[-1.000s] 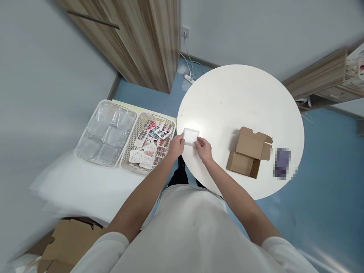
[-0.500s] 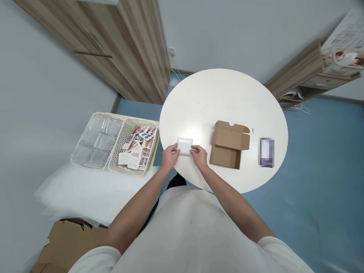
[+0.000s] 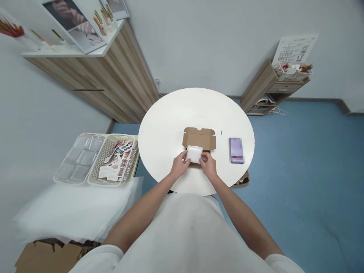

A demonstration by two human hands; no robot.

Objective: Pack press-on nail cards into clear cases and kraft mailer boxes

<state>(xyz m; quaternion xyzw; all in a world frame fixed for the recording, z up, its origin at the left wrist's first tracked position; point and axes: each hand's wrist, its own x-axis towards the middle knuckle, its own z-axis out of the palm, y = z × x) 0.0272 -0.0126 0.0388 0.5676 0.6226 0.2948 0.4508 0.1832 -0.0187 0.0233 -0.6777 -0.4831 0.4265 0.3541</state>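
A small white wrapped packet point(image 3: 195, 154) is pinched at its two sides, by my left hand point(image 3: 181, 163) on one edge and my right hand point(image 3: 208, 164) on the other. Both hands are closed on it. Directly beneath lies an open brown cardboard box point(image 3: 200, 140), its flap lid folded back away from me. The packet covers much of the box's inside, and I cannot tell whether it touches the bottom.
The box rests on a round white table point(image 3: 165, 121). A purple blurred object point(image 3: 236, 150) lies to the right. At the left stand a basket of printed cards point(image 3: 93, 175) and a basket of clear packets point(image 3: 61, 175), with white sheets point(image 3: 82, 204) in front.
Both hands have carried the white packet from the bare tabletop to over the open box. The camera view has shifted, showing more of the cabinet top and floor.
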